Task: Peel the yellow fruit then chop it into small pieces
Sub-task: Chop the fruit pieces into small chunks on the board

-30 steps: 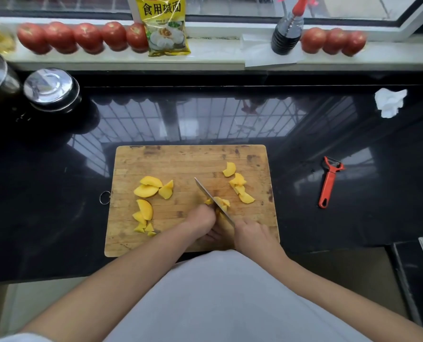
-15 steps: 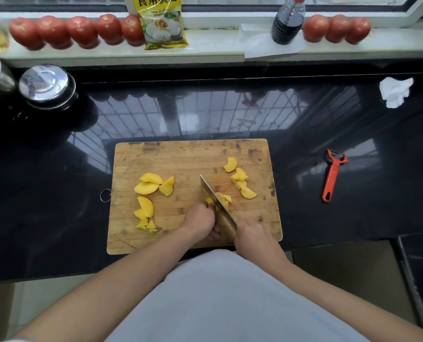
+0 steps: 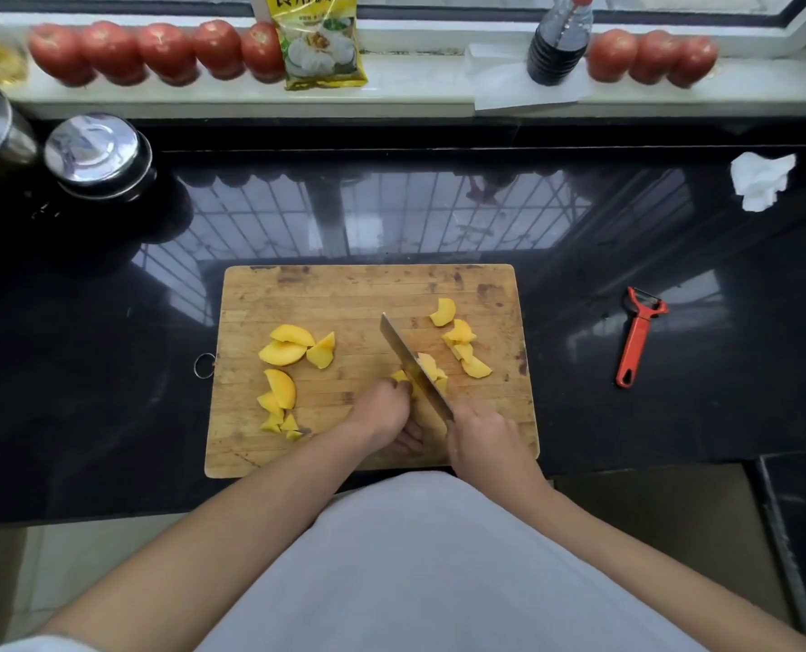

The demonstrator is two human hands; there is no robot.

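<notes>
Both hands work near the wooden cutting board's front edge: right hand grasping the steel knife, left hand pinching yellow fruit slices, fingertips best kept tucked back.

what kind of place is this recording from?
Most likely a home kitchen: a glossy black countertop under a window sill lined with tomatoes, a wooden cutting board where the right hand works a knife through yellow fruit, a red peeler alongside.
</notes>
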